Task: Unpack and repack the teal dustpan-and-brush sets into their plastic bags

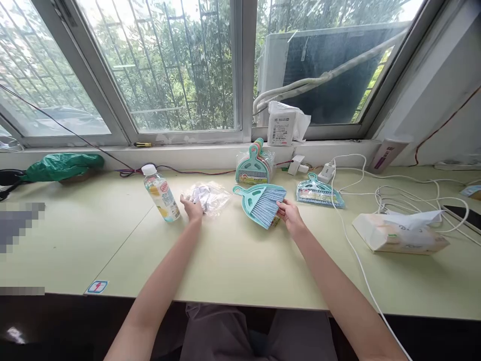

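My left hand (pixel 193 207) closes its fingers on the near left side of a crumpled clear plastic bag (pixel 214 198) lying on the table. Pinched at its right edge by my right hand (pixel 291 216) is a turquoise dustpan and brush set (pixel 259 203), the blue-grey bristles facing up and the handle pointing left. Behind it, several more dustpan sets (pixel 254 168) stand stacked in clear wrapping against the wall. A wrapped dustpan set (pixel 319 191) lies to the right of my right hand. Just left of my left hand stands a drink bottle (pixel 161 194) with a white cap.
A tissue pack (pixel 402 233) sits on the right, among loose white cables (pixel 404 198). One cable (pixel 353 245) runs over the table's front edge. A green plastic bag (pixel 62 167) lies far left. Another tissue pack (pixel 283 125) stands on the window sill.
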